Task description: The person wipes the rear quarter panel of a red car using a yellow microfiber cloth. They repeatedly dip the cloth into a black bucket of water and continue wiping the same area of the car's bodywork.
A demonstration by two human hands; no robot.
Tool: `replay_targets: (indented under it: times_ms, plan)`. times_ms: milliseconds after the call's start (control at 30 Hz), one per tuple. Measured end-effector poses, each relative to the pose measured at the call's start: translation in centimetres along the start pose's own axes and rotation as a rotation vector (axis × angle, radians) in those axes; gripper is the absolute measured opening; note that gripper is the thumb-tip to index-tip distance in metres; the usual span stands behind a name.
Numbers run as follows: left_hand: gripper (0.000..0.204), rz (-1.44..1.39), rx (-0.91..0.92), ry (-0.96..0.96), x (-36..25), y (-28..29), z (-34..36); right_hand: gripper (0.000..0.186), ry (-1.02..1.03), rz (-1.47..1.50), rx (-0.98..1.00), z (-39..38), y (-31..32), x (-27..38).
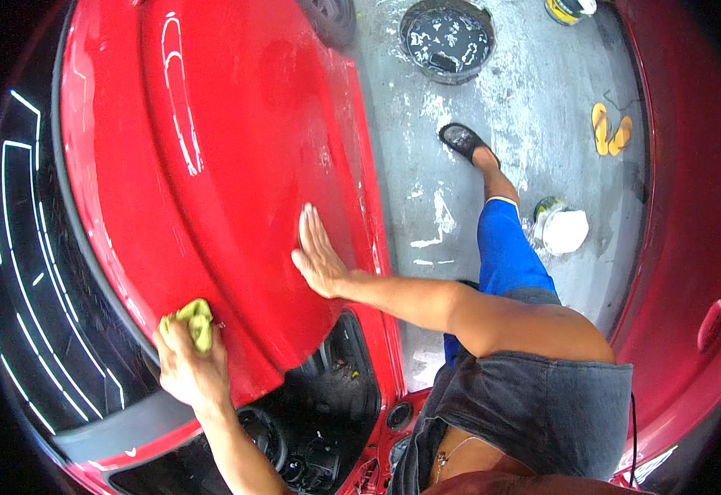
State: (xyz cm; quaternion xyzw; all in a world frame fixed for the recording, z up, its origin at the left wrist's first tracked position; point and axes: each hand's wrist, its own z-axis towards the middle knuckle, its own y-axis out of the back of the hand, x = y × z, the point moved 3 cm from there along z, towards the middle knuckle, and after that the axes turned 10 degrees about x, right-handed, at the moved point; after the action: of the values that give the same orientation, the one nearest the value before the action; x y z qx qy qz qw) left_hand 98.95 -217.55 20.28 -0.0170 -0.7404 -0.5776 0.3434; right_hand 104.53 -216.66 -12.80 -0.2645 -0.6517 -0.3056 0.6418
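A glossy red car panel [245, 140] fills the left half of the view, with white lamp reflections on it. Bunched in the fingers of my left hand [189, 367] is a yellow-green cloth [199, 320], pressed to the panel close to its left edge. My right hand [321, 256] lies flat on the same red surface, near its right side, with fingers stretched out and nothing in them. Dark glass [42, 272] reflecting rows of lights curves along the left of the panel.
Below the panel, an opening shows the dark car interior [327, 412]. On the wet grey floor [426, 190] stand a black tub [447, 41] of dark liquid, a white container [565, 231] and a yellow-and-black bucket [567, 10]. Yellow flip-flops [610, 132] lie near a darker red vehicle [699, 247].
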Motion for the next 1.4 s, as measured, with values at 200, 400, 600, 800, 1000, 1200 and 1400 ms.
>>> replay_targets:
  times_ms: [200,400,600,800,1000,1200,1400]
  plan:
    - [0.043,-0.055,-0.128,-0.054,-0.4,0.6,5.8,0.074,-0.143,0.063,-0.163,25.7,14.6,-6.1]
    - [0.040,0.029,-0.227,-0.218,-1.8,2.9,11.2,0.081,-0.083,0.128,-0.314,42.6,24.6,-9.0]
    - [0.042,-0.003,-0.237,-0.149,-0.3,2.0,6.1,0.077,-0.101,0.228,-0.222,24.8,13.5,-8.1]
    - [0.040,0.049,-0.181,-0.060,1.2,-2.3,-2.1,0.082,-0.397,0.433,-0.057,-1.2,-4.0,-13.4]
    - [0.046,0.039,-0.130,-0.153,2.1,-4.0,-5.3,0.083,-0.475,0.567,0.100,-11.2,-10.6,-14.0]
    - [0.057,0.130,-0.189,-0.230,-1.1,-4.2,-3.3,0.070,-0.243,0.192,-0.151,14.2,5.4,-18.8]
    - [0.057,0.082,-0.258,-0.285,-2.0,-5.0,0.1,0.079,0.024,0.224,-0.394,35.9,19.8,-19.4]
